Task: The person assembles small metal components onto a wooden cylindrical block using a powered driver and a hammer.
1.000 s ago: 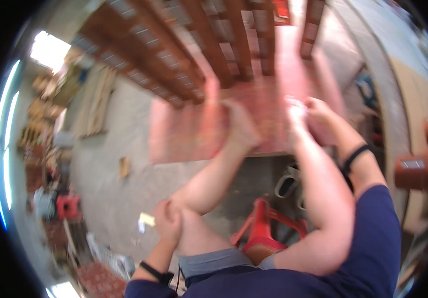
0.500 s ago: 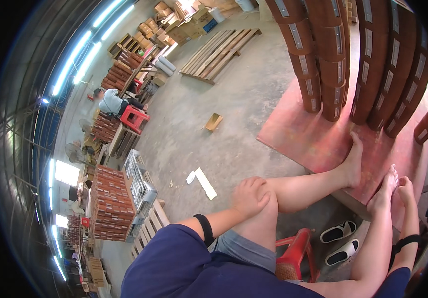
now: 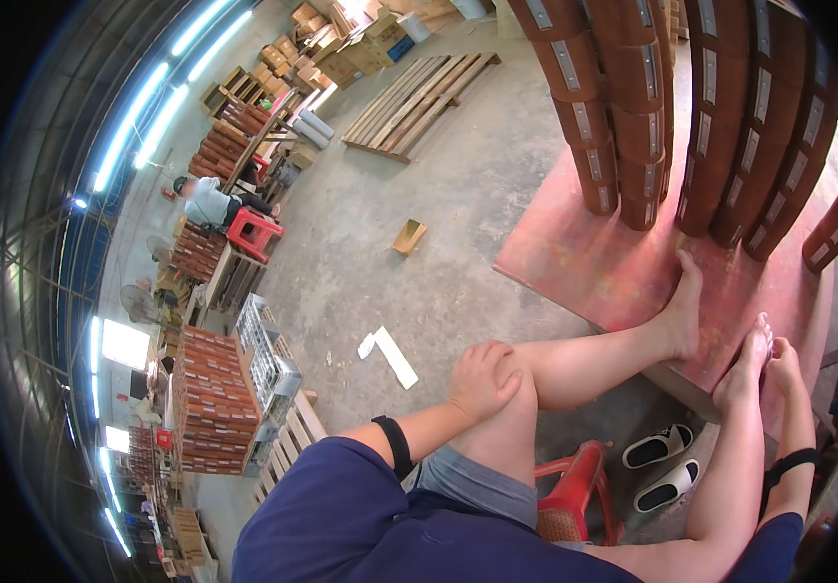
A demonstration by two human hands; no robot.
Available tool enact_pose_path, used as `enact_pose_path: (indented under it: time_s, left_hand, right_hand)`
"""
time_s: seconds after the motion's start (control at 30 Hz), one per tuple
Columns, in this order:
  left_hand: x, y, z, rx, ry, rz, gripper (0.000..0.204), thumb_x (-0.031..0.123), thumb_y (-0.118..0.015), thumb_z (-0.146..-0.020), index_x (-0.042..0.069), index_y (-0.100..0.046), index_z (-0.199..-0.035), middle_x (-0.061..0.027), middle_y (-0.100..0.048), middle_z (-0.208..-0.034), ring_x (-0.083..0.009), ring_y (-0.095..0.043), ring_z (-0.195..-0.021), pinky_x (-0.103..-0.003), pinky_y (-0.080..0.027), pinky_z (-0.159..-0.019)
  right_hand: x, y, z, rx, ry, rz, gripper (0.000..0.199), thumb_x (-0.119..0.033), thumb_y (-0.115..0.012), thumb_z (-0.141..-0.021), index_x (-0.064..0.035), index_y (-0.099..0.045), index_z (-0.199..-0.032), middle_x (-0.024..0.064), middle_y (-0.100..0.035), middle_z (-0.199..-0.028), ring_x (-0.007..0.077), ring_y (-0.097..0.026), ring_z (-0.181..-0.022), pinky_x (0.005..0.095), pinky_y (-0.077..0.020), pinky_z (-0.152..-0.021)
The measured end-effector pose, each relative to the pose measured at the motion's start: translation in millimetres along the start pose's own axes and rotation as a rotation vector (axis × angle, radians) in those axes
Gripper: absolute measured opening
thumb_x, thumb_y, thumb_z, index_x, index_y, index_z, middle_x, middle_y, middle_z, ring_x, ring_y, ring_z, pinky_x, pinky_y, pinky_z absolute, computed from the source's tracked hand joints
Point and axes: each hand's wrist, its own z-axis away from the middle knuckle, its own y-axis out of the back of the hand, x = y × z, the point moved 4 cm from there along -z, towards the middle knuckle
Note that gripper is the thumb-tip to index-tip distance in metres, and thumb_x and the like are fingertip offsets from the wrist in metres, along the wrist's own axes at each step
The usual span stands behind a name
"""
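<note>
Several stacks [image 3: 712,126] stand on the board [image 3: 574,243], remainder unclear; left hand [image 3: 482,379] loose before it; right hand [image 3: 785,367] at foot [image 3: 749,360], grip unclear.

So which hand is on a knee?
The left hand, draped over the left knee; the right hand is down beside the right foot instead.

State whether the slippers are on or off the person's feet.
Off: both slippers lie on the floor near the red stool, and both feet are bare.
</note>
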Motion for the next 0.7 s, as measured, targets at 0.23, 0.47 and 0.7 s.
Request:
enact_pose_path:
  time_s: [0.23, 0.47, 0.7]
  left_hand:
    - [-1.2, -0.6, 0.6, 0.009, -0.013, -0.019, 0.034, 0.027, -0.062, -0.073, 0.008, -0.058, -0.101, -0.0102, -0.057, -0.105, -0.0312, -0.053, -0.097, -0.041, -0.043, -0.083]
    - [-5.8, 0.8, 2.1, 0.027, -0.002, -0.036, 0.034, 0.029, -0.063, -0.073, 0.01, -0.058, -0.1, -0.0089, -0.056, -0.104, -0.0302, -0.053, -0.097, -0.041, -0.044, -0.082]
    - [-7.5, 4.7, 5.1, 0.033, 0.004, -0.053, 0.035, 0.029, -0.063, -0.072, 0.01, -0.058, -0.101, -0.009, -0.057, -0.105, -0.0305, -0.053, -0.097, -0.04, -0.044, -0.083]
  right_hand:
    - [22.4, 17.5, -18.6, -0.052, 0.058, 0.497, 0.036, 0.008, -0.049, -0.075, 0.0002, -0.059, -0.108, 0.0105, -0.064, -0.098, 0.0235, -0.061, -0.09, 0.0304, -0.0492, -0.079]
    - [-7.8, -3.8, -6.2, -0.058, 0.022, 0.197, 0.038, 0.008, -0.048, -0.072, 0.001, -0.059, -0.108, 0.011, -0.064, -0.097, 0.0252, -0.06, -0.089, 0.031, -0.0482, -0.077]
    - [-35.6, -29.9, 14.2, -0.09, -0.03, 0.128, 0.037, 0.009, -0.048, -0.072, 0.0014, -0.059, -0.106, 0.0132, -0.064, -0.097, 0.0253, -0.059, -0.089, 0.0333, -0.0473, -0.081]
